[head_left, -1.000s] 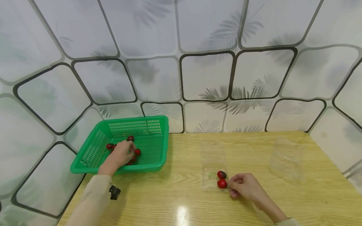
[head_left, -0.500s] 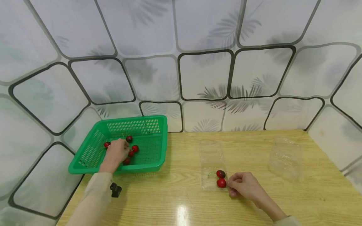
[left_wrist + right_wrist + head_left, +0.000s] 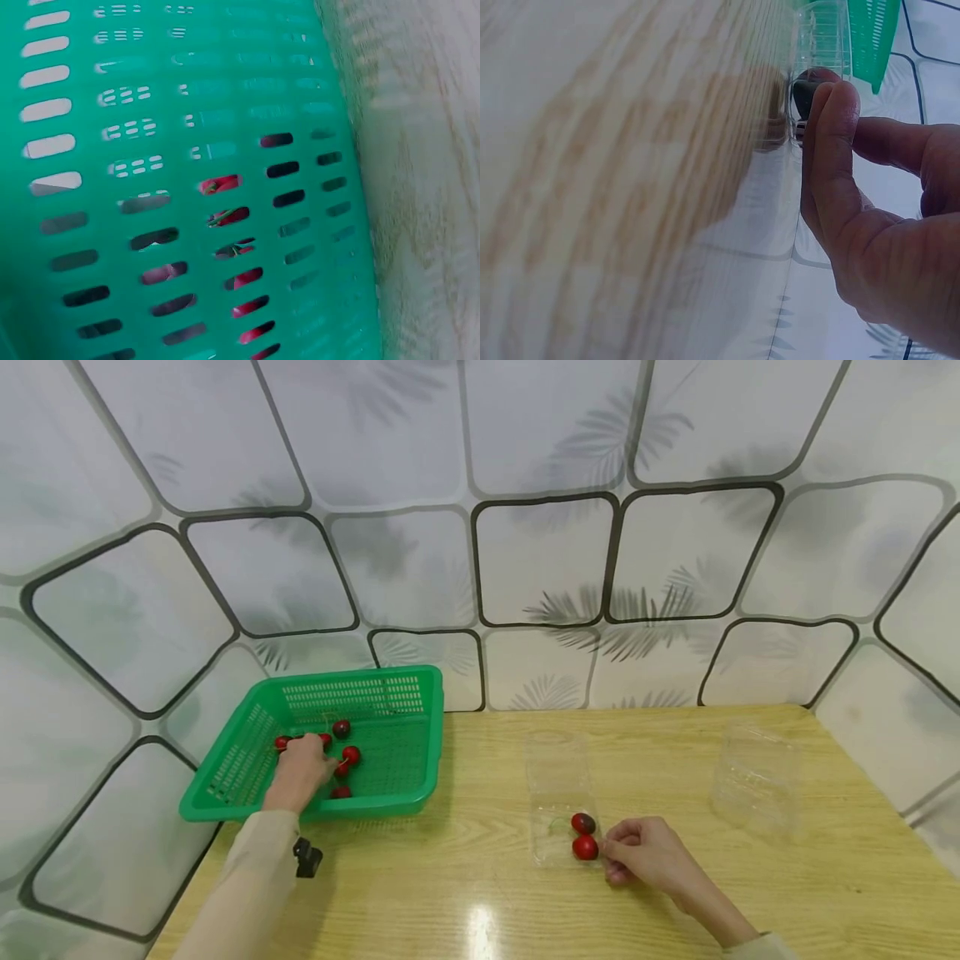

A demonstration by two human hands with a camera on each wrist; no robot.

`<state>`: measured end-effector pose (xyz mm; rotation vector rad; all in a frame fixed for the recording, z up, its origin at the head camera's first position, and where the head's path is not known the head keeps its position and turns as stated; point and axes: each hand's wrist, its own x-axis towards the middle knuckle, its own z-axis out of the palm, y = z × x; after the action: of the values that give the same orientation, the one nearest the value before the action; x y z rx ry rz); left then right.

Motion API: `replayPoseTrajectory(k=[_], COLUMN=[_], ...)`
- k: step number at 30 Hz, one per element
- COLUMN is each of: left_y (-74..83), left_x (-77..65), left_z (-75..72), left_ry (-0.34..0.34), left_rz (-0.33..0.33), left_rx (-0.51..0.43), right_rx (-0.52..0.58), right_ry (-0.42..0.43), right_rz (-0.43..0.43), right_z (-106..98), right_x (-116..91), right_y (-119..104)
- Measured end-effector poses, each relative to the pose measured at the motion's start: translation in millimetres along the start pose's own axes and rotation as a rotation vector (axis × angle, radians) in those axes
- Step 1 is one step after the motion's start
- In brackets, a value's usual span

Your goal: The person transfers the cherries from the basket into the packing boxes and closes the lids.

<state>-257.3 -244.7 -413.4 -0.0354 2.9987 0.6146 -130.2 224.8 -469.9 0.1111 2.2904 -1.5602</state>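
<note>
My left hand (image 3: 298, 773) reaches down into a green plastic basket (image 3: 405, 806) among several red cherries (image 3: 351, 755). Its fingertips are by a cherry stem, and I cannot tell whether they grip it. Through the basket's slotted wall (image 3: 187, 247), the left wrist view shows bits of red fruit and green stem. At right, the thumb and fingers of my right hand (image 3: 648, 856) pinch the near right edge of an opened clear plastic box (image 3: 551, 843). Two cherries (image 3: 585, 847) lie in that box against its right side, one dark-patched, with a thin green stem.
Another clear plastic container (image 3: 756, 781) stands on the wood-grain table (image 3: 480, 893) at the right. A patterned wall covering (image 3: 547, 568) rises behind the table and along both sides. The basket sits at the back left, close to the wall.
My left hand has shifted left and a little back inside the basket, uncovering more cherries. Cherries near its fingers have moved slightly left. My right hand stays at the box edge.
</note>
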Motion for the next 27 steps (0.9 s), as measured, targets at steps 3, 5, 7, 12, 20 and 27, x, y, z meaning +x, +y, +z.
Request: replayPoseTrajectory(k=[3, 5, 7, 12, 20, 27], left_y=[-2.6, -3.9, -4.2, -4.0, -5.9, -2.9], left_x=[0.1, 1.0, 1.9, 1.8, 4.9, 3.9], left_z=[-0.7, -1.9, -3.3, -4.1, 3.5, -6.3], left_ry=[-0.054, -0.100, -0.160, -0.274, -0.229, -0.172], left_rz=[-0.017, -0.028, -0.057, -0.092, -0.005, 0.049], left_rx=[0.001, -0.010, -0.019, 0.039, 0.051, -0.043], right_rx=[-0.014, -0.017, -0.017, -0.006, -0.002, -0.003], right_ry=[-0.002, -0.001, -0.002, -0.005, -0.006, 0.011], right_rz=[-0.004, -0.003, -0.003, 0.001, -0.008, 0.011], right_z=[0, 0, 1, 1, 0, 0], right_x=[1, 1, 0, 0, -1, -1], right_y=[1, 1, 0, -2, -1, -2])
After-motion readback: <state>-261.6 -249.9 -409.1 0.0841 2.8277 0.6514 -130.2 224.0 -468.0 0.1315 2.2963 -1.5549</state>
